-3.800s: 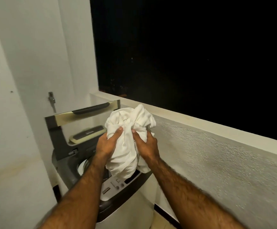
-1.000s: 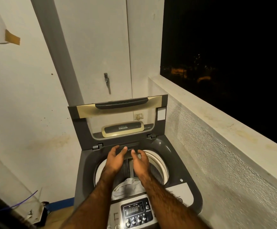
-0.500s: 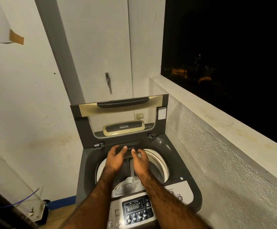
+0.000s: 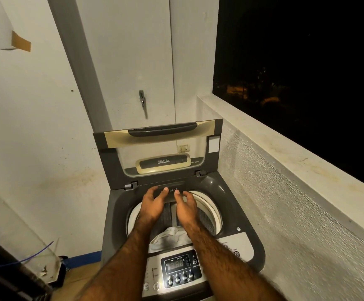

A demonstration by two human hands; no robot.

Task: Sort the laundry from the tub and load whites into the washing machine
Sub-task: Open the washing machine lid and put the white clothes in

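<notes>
Setting: white-walled corner with stains, a dark night opening at the upper right of the frame above a pale ledge point(image 4: 285, 148).
Washing machine point(image 4: 237, 216): grey top-loader in the lower middle of the frame, seen from above and in front.
Lid point(image 4: 161, 148): swung up and standing nearly upright at the back of the machine, with a dark handle along its top edge and a label reading "DIGITAL" low on its clear pane.
Drum point(image 4: 207, 216): round opening with a pale rim, uncovered, partly hidden behind the two hands.
White laundry point(image 4: 172, 236): crumpled pale cloth lying inside the drum, at its near edge, showing between the two forearms.
Left hand point(image 4: 152, 205): reaches over the drum, palm down, fingers spread; its grip is loose and holds nothing, fingertips at the dark strip lettered "…rgent" at the drum's back edge.
Right hand point(image 4: 185, 206): just beside the left, palm down, fingers slack and parted; its grip is likewise empty, with fingertips near the same strip.
Control panel point(image 4: 180, 270): at the bottom of the frame, a lit digital display over a row of round buttons.
Wall tap point(image 4: 142, 98): small metal fitting above the lid, middle of the frame.
Floor corner: clutter and a thin purple wire point(image 4: 37, 255) at lower left.
</notes>
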